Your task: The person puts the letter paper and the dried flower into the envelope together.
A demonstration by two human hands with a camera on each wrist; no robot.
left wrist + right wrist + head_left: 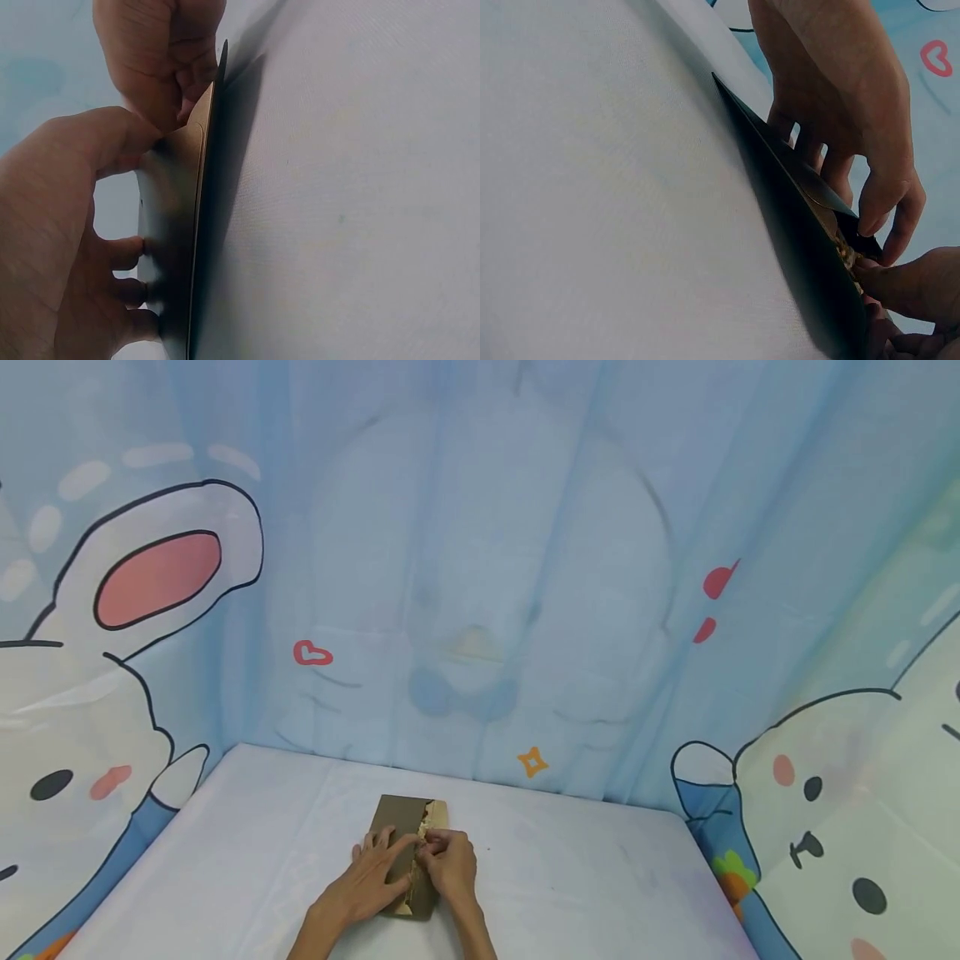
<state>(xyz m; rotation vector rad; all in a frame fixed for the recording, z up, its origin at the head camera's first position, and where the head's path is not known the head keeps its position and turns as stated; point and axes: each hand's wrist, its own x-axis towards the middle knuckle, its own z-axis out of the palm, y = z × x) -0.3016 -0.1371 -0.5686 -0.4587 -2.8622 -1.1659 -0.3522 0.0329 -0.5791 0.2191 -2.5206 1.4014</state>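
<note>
A flat, dark brown envelope (pixel 399 812) lies on the white-covered table, with a ragged gold-coloured strip (pixel 438 812) along its right side. My left hand (pixel 366 882) rests on the envelope with spread fingers; its thumb and index finger lie near the torn line. At that line my right hand (pixel 453 865) pinches the torn edge between thumb and fingers. In the right wrist view, crumpled gold bits (pixel 845 253) show at the opening beside the right fingertips. The left wrist view shows the envelope (pixel 174 217) edge-on, its near edge slightly lifted. What lies inside is hidden.
The table (pixel 585 877) has a white cloth over it. Behind it hangs a light blue curtain (pixel 480 527) with cartoon rabbits printed on both sides. A few tiny dark specks dot the cloth right of the envelope.
</note>
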